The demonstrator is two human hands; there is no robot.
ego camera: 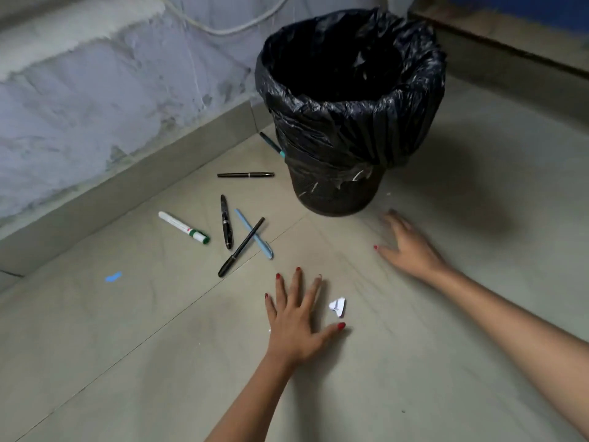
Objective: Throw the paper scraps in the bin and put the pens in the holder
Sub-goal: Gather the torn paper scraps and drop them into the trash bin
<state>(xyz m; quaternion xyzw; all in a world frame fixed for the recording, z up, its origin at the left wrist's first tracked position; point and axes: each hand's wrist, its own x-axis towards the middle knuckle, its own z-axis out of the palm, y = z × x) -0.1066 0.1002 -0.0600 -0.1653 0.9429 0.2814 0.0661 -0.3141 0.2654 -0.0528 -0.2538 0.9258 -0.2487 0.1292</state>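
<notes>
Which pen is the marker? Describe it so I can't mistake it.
Start at the black-lined bin and look to the pens scattered on the floor to its left. The marker lies farthest left, thick and white with a green cap, unlike the slimmer black and blue pens.

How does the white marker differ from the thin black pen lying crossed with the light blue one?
The white marker is thick with a green cap end; the thin black pen is slim and all dark. The marker lies alone, touching nothing, while the black pen crosses the light blue pen. The marker slants from upper left to lower right; the black pen slants the opposite way. Both lie flat on the floor, left of the bin.
</notes>
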